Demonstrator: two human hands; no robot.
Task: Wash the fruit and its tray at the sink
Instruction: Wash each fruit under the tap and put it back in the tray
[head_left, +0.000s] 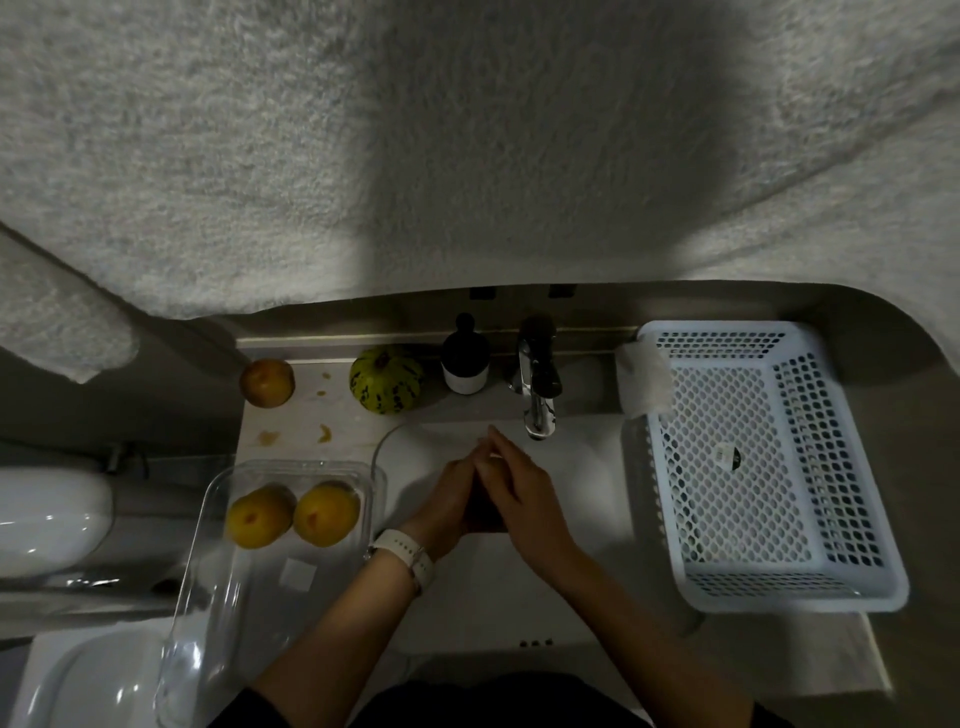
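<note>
Left hand (451, 496) and right hand (511, 486) were pressed together, fingers straight, over the sink (587, 467) just before the faucet (537, 395); whether they enclosed anything could not be told. Rubbing directly under the spout would probably rinse best.

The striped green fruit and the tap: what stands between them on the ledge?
In the head view, a dark bottle with a white lower band stands between the striped green fruit and the tap, upright on the back ledge.
</note>
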